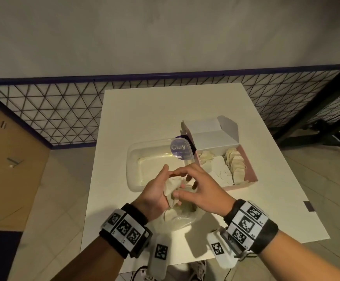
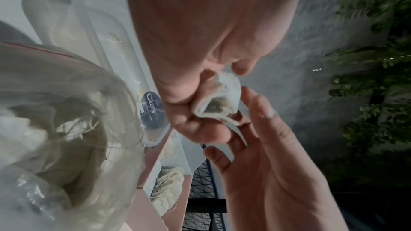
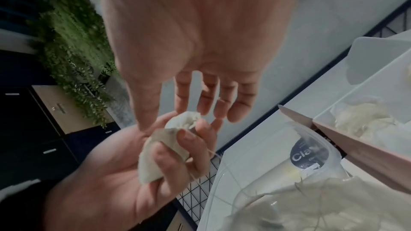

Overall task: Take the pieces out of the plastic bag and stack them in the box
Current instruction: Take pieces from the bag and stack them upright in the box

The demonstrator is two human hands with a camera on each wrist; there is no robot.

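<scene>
My left hand (image 1: 155,191) is raised over the near part of the table and grips a small cream pouch (image 1: 171,188) with curled fingers; its string hangs loose. My right hand (image 1: 201,185) faces it with nearly straight fingers, whose tips touch the pouch (image 3: 155,147) top. The left wrist view shows the pouch (image 2: 222,101) crumpled in the left hand (image 2: 189,111), the right hand (image 2: 278,164) behind it. The clear plastic bag (image 1: 177,218) of pouches lies under both hands. A pink box (image 1: 252,169) at right holds a row of stacked pouches (image 1: 236,165).
A clear plastic container (image 1: 136,171) with a round "Clay" label (image 1: 178,148) sits between my hands and the box on the white table (image 1: 144,110). The box's white lid (image 1: 205,126) stands open at the back. A wire mesh fence (image 1: 53,110) runs behind the table.
</scene>
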